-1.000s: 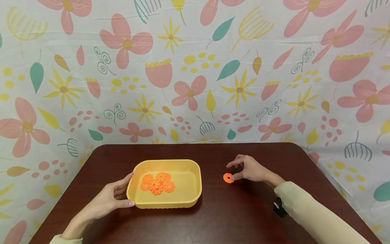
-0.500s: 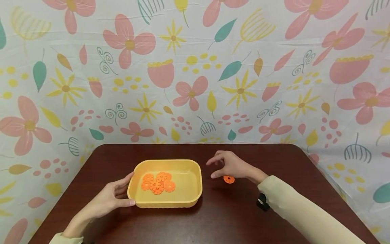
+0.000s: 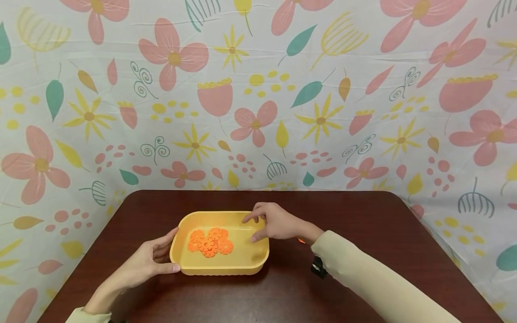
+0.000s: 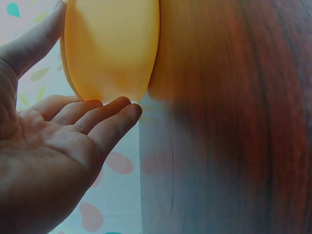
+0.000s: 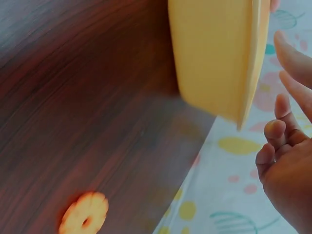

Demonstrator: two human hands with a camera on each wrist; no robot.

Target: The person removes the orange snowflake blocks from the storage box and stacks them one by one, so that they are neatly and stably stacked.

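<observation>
My left hand [image 3: 147, 260] holds the left end of a yellow plastic tray [image 3: 220, 271], thumb at the front corner and fingers along the end wall. In the left wrist view, the fingertips [image 4: 130, 111] meet the tray's end [image 4: 112, 53]. Over the tray's right side hovers my right hand [image 3: 276, 222], thumb and forefinger spread with nothing between them. Several orange notched discs [image 3: 208, 245] lie in a loose pile in the tray's left half. Another orange notched disc [image 5: 95, 207] lies flat on the table, mostly hidden under my right wrist in the head view.
The dark wooden table [image 3: 343, 291] has rounded back corners. Behind it hangs a white cloth [image 3: 258, 172] printed with flowers and leaves. A black band [image 3: 318, 267] sits at my right wrist, below a pale sleeve.
My right hand has moved left, from beside the lone disc on the table to above the tray's right side. That disc stays on the table. My left hand keeps its place on the tray.
</observation>
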